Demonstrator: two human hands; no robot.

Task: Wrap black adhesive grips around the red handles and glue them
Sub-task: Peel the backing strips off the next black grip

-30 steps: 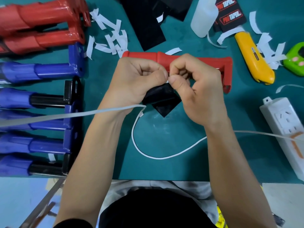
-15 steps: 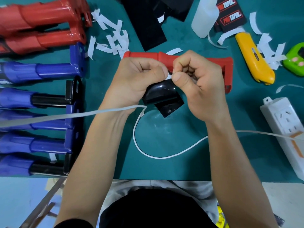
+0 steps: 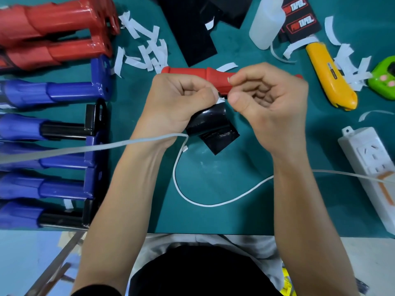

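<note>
A glossy black adhesive grip (image 3: pixel 210 127) hangs curled between my hands, just above the green mat. My left hand (image 3: pixel 179 103) pinches its upper edge. My right hand (image 3: pixel 269 103) has curled fingers and pinches at a small white backing strip (image 3: pixel 221 100) at the grip's top edge. Behind both hands a red handle (image 3: pixel 192 73) lies across the mat, its right end hidden by my right hand. More black grip sheets (image 3: pixel 192 33) lie at the top.
Two red handles (image 3: pixel 53 35) and several blue ones (image 3: pixel 42 95) are stacked at the left. White paper scraps (image 3: pixel 145 52), a glue bottle (image 3: pixel 267 24), a yellow utility knife (image 3: pixel 329 75), a green gadget (image 3: pixel 384 75) and a white power strip (image 3: pixel 369 169) lie around. A white cable (image 3: pixel 203 201) loops in front.
The black grip has curled and turned, showing more of its glossy face. My right hand has lifted and shifted slightly right, pulling at the white backing strip. My left hand stays put.
</note>
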